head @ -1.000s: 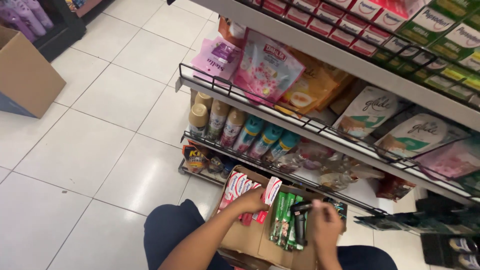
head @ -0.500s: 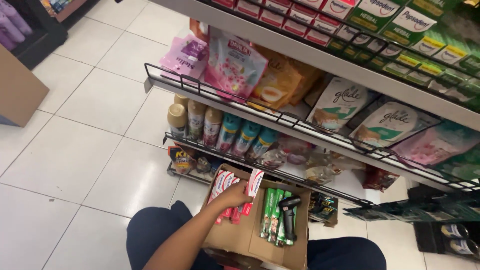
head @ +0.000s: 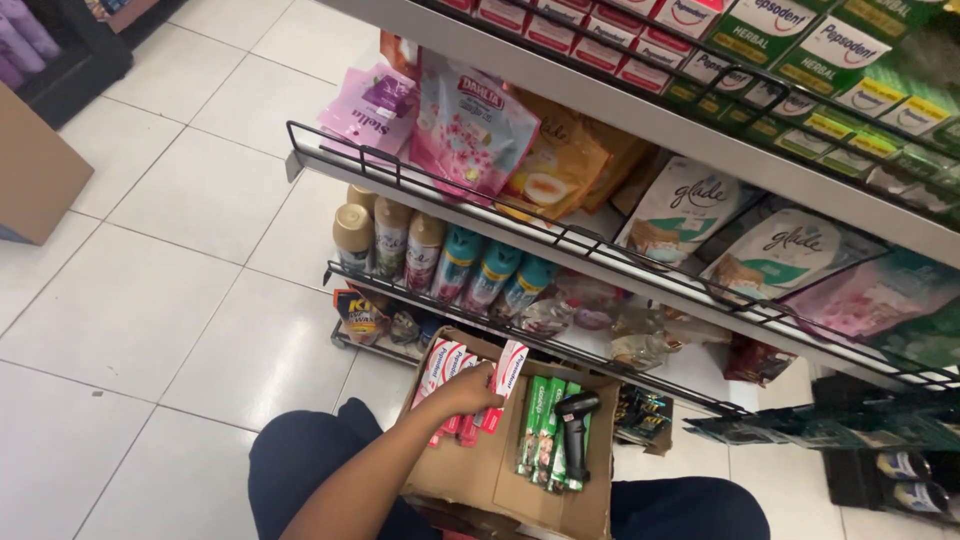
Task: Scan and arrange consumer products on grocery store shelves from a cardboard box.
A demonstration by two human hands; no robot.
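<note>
An open cardboard box [head: 470, 470] rests on my lap in the head view. It holds red-and-white toothpaste cartons at its left, green cartons [head: 543, 432] in the middle and a black handheld scanner [head: 574, 410] lying on the green ones. My left hand [head: 462, 392] is inside the box, fingers closed around a red-and-white toothpaste carton [head: 504, 380] that stands tilted up out of the row. My right hand is out of sight.
Store shelves rise in front: boxed toothpaste [head: 800, 50] on top, pouches of air freshener behind a black wire rail [head: 560, 235], spray cans [head: 440, 260] below. White tiled floor lies to the left, with a brown cardboard box [head: 35, 175] at the far left.
My right hand, which was at the box's right side a second ago, has left the view. The left hand stays on the red-and-white cartons and has one tilted up.
</note>
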